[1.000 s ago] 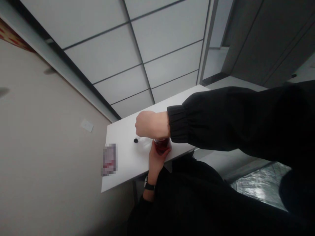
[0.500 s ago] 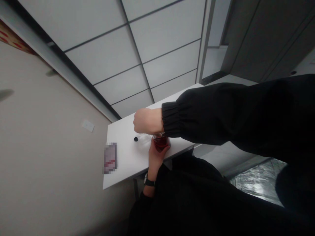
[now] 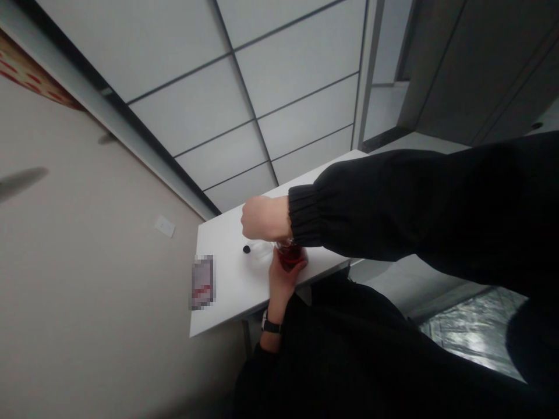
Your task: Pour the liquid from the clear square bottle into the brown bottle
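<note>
My left hand (image 3: 282, 276), a watch (image 3: 271, 323) on its wrist, is wrapped around a clear glass container with red liquid (image 3: 292, 256) at the near edge of the white table (image 3: 231, 285). Above the table, my right hand (image 3: 264, 217) is closed, its back turned to the camera. Its fingers point away from view, so whatever they grip is hidden. The right wrist and black sleeve cover the container's upper part. Beside the container, partly under the right hand, lies a clear, see-through object (image 3: 261, 251) near a small black round piece (image 3: 247, 249).
A blurred-out flat item (image 3: 203, 282) lies at the table's left end. Beyond the table stands a white panelled sliding door (image 3: 305, 87). The wall with a socket plate (image 3: 165, 226) is on the left. A shiny silvery sheet (image 3: 467, 326) shows at lower right.
The whole view has shifted slightly, so everything appears a little further right and lower. Both hands keep nearly the same pose; the left stays around the container.
</note>
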### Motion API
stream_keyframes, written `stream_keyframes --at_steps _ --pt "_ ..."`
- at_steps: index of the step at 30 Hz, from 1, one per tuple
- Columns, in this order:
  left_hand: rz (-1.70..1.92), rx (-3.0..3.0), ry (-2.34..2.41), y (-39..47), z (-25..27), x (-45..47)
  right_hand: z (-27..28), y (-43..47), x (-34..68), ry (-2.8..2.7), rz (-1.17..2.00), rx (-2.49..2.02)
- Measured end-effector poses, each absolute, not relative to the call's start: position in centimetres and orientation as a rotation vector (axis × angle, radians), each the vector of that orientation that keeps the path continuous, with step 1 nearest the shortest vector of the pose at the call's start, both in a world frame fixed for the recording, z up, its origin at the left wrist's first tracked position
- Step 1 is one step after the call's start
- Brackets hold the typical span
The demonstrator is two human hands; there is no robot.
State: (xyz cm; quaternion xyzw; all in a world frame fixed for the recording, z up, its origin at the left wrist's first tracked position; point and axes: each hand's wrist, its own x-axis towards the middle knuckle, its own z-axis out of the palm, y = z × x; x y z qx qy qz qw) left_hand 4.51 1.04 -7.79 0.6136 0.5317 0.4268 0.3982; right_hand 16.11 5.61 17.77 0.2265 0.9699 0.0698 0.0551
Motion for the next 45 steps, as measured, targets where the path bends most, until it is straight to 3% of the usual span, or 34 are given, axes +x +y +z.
stream_keyframes --at_steps 9,25,33,40,42,45 --pt "1.110 1.568 1.333 1.1 -7.7 4.5 19.4 4.6 16.3 2.722 0.387 0.696" --pt "1.093 1.642 1.329 0.5 -7.4 4.8 19.2 4.7 20.5 2.724 0.340 0.756" --pt "1.187 1.637 1.320 -0.3 -7.3 5.1 10.4 7.6 29.6 3.236 -0.612 1.155" --pt "1.113 1.675 1.346 -0.8 -6.9 5.0 0.9 8.5 31.9 2.955 -1.718 1.758" --pt "1.092 1.659 1.351 -0.8 -6.7 5.0 -1.2 10.0 30.2 2.904 -1.872 1.709" --pt "1.061 1.634 1.337 -0.8 -6.5 4.9 -3.0 12.4 27.1 2.931 -1.851 1.618"
